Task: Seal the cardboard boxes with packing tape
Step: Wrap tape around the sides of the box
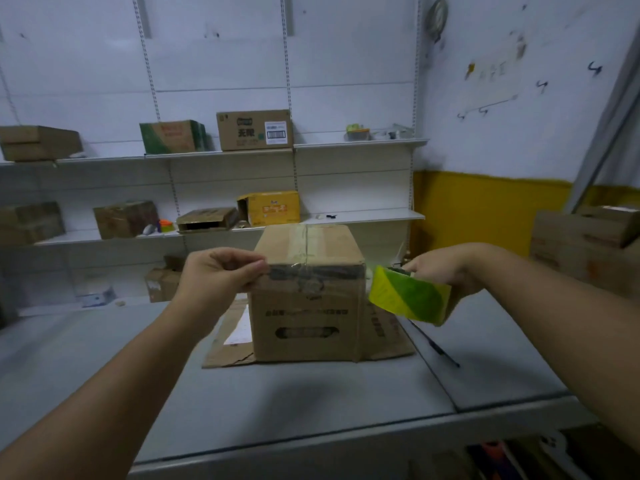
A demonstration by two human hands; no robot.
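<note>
Room around the box [308, 296], how much?

Plenty at 6 o'clock: bare grey table [277, 403] runs from the box's front face to the near rim. The box stands upright on a flattened sheet of cardboard [228, 351], which sticks out from under it at 9 and at 3 o'clock.

And at 12?

Shelves [360, 143] with other cartons, behind the box and apart from it. A stack of brown cartons [581, 244] sits well off at 3 o'clock.

Where are the hands?

Both arms reach forward, one on each side of the box's top front edge. The left hand [221, 271] is at 9 o'clock of the box, fingers curled, fingertips and thumb pinching the end of the tape against the top left corner.

The right?

At 3 o'clock, just beside the box, gripping the roll of tape [410, 297] from above. The roll is green and yellow, held off the table.

And between them?

A strip of tape [311, 273], stretched across the upper front edge.
</note>
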